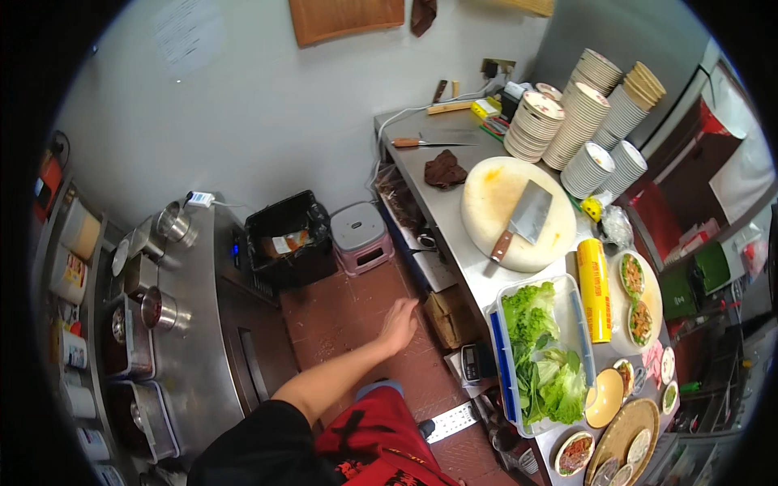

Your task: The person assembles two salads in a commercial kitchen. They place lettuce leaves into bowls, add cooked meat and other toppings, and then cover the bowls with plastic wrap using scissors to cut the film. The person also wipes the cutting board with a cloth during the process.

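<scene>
My left hand (399, 326) hangs over the tiled floor between the two counters, its fingers loosely bent and apart, with nothing visible in it. No object touches it; a cardboard box (450, 318) under the right-hand counter is nearest. My right hand is out of view. On that counter, a cleaver (528, 215) lies across a round white chopping board (485, 202). Nearer to me is a clear plastic tub (570, 301) of lettuce (531, 312) and other greens. A yellow box (595, 290) lies beside it, next to small bowls of chopped food (631, 275).
Stacked bowls (576, 121), a second cleaver (442, 139) and a brown cloth (445, 168) occupy the counter's far part. A black bin (290, 271) and a pink-grey stool (361, 235) stand by the wall. The left steel counter (194, 308) holds metal pots (162, 309).
</scene>
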A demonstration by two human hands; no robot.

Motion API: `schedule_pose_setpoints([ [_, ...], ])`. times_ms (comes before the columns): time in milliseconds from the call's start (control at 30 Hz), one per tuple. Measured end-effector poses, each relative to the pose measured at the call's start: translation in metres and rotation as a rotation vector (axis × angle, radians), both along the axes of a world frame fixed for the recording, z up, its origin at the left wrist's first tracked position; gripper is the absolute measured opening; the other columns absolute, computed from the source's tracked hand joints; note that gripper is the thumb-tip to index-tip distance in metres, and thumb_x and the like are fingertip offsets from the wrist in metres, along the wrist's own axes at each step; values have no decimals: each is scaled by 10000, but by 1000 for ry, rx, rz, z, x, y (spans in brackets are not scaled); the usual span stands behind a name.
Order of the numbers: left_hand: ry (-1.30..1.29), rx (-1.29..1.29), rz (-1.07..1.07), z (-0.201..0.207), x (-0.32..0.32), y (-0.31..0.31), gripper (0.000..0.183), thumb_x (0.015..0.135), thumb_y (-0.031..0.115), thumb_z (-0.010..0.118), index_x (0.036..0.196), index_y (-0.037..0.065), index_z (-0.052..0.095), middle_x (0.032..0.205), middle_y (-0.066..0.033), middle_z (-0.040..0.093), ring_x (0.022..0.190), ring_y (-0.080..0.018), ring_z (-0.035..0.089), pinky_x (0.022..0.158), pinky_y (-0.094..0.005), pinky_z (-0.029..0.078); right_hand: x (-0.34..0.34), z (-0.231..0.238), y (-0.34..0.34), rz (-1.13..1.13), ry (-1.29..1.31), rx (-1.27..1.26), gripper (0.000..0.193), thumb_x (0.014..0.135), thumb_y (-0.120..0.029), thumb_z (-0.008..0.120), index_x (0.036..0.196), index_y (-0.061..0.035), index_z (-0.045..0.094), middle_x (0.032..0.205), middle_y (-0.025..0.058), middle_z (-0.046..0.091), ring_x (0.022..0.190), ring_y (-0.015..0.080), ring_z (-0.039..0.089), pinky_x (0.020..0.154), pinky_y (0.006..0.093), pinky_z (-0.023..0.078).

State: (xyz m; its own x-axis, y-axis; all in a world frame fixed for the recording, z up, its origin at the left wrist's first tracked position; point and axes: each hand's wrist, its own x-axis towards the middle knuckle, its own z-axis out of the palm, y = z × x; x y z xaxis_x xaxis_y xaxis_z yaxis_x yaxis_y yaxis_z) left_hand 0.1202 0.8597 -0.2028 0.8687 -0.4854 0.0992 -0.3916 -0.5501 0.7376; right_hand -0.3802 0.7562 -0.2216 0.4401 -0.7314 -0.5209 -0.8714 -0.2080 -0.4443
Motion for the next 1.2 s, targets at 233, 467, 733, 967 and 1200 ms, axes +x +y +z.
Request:
schedule_pose_setpoints([
  [233, -259, 114, -7, 62, 213, -101, 524, 852, 175, 560, 1351, 125, 412, 1402, -136, 364, 1314, -368, 281, 1042, -522, 264, 62, -31, -8, 210, 116, 118, 339, 929, -310, 518, 944, 7, 638, 773, 236, 643, 705, 373, 630, 616, 451, 475],
  [467, -285, 283, -169, 38, 358, -191, 456, 849, 329, 592, 1272, 188, 497, 1396, -86, 364, 1335, -353, 227, 1040, -589, 199, 163, -13, 48, -35, -54, 286, 312, 930, -323, 514, 951, -56, 675, 799, 241, 647, 748, 373, 640, 652, 445, 486],
  [733, -359, 66, -147, 13, 344, -90, 171, 811, 252, 625, 873, 93, 611, 931, -74, 558, 963, -285, 515, 744, -392, 457, 483, 124, 2, 683, -306, -87, 186, 894, -129, 538, 858, 35, 621, 752, 287, 566, 729, 448, 565, 642, 462, 451],
  [967, 624, -234, 567, -71, 209, 170, 273, 864, 216, 569, 1004, -13, 619, 945, -115, 633, 902, -255, 582, 757, -359, 473, 824, 117, -49, 82, -522, 666, 357, 935, -355, 501, 931, -4, 568, 722, 87, 625, 551, 169, 586, 492, 288, 485],
  [1200, 885, -257, 1126, -61, 151, 302, 322, 870, 154, 588, 1051, -111, 610, 962, -152, 660, 852, -203, 619, 721, -318, 491, 1037, 71, -84, 141, -140, -50, 488, 913, -421, 473, 818, 36, 618, 851, 182, 647, 556, 273, 634, 449, 322, 521],
])
